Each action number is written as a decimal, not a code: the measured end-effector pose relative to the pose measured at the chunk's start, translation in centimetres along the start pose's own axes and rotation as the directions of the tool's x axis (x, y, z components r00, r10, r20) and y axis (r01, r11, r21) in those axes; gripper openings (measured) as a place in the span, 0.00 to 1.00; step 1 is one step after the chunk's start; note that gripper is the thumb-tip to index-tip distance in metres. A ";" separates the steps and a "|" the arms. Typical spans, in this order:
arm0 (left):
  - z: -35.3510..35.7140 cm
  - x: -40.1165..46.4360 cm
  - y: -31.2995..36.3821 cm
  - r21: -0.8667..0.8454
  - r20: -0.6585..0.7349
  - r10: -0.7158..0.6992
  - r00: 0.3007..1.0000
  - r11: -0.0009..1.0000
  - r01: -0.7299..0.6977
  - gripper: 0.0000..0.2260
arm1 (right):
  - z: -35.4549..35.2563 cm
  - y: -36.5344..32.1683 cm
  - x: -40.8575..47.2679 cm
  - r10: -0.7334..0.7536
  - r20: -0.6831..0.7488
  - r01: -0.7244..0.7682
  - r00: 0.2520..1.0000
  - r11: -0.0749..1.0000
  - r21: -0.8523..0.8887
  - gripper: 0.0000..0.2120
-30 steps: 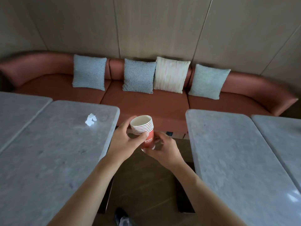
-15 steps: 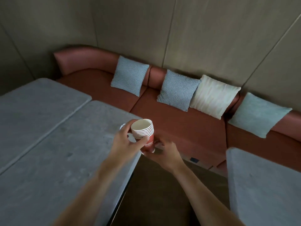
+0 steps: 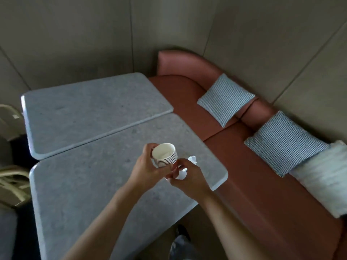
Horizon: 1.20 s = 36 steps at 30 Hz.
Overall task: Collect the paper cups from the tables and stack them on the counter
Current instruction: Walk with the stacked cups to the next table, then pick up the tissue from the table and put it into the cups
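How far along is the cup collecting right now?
Several paper cups are already nested into one stack, gripped by the left hand and the right hand above the near table. No loose cups show on either table; a crumpled white paper lies there. No counter is in view, so setting the stack down remains.

Dim, soft light (wide-angle bending at the edges), pale sheen along the table (image 3: 78, 117) rims.

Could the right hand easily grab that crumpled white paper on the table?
Probably not yet: the right hand sits right beside the crumpled paper, but its fingers grip the cup stack, as does the left hand.
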<state>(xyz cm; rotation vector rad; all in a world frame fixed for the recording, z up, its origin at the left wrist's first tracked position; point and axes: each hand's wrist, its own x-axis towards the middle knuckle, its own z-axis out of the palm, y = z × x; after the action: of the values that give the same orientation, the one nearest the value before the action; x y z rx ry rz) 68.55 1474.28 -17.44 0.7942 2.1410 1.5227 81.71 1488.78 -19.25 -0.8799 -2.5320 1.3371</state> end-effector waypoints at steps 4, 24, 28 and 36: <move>1.7 1.3 -0.8 0.014 -0.095 -0.074 0.993 0.997 0.076 0.36 | -0.3 2.2 3.9 -0.085 0.122 0.081 0.989 0.996 0.036 0.18; 17.0 1.0 -11.3 0.249 -0.368 -0.336 0.867 0.863 0.440 0.33 | -3.0 18.2 15.3 -0.245 0.576 0.395 0.780 0.906 -0.149 0.25; 18.9 0.7 -12.2 0.253 -0.373 -0.388 0.843 0.831 0.495 0.31 | -3.9 20.3 16.6 -0.237 0.536 0.396 0.810 0.896 -0.201 0.24; 21.6 1.9 -12.0 0.276 -0.375 -0.380 0.845 0.825 0.493 0.30 | -5.6 22.1 19.8 -0.186 0.414 0.331 0.891 0.890 -0.313 0.26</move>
<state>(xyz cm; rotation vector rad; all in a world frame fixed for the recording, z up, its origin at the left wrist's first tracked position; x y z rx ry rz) 77.63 1488.08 -35.93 0.1239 2.6467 1.0677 77.11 1513.34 -36.19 -0.3147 -3.1352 1.0275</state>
